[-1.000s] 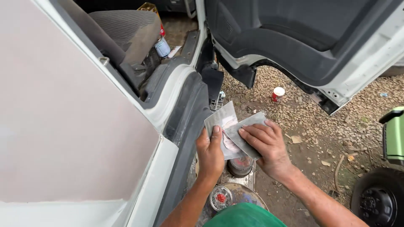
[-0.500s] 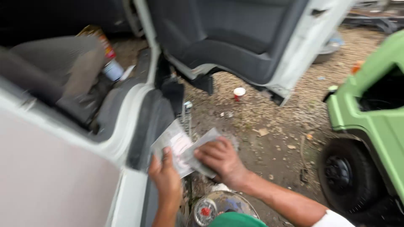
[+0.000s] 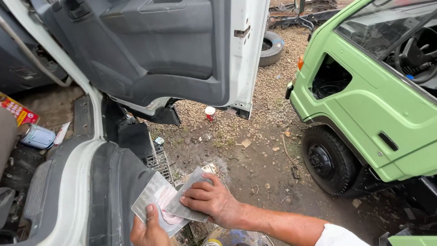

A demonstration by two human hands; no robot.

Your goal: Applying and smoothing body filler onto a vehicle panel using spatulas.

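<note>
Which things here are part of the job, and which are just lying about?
In hand: metal plate with pink paste, held by left hand; scraper, under right hand.

Lying about: cup, tyre, can, red box, green truck.

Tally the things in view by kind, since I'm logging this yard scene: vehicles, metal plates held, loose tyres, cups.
Vehicles: 2, white truck, green truck
Metal plates: 2
Loose tyres: 1
Cups: 1
Total: 6
</note>
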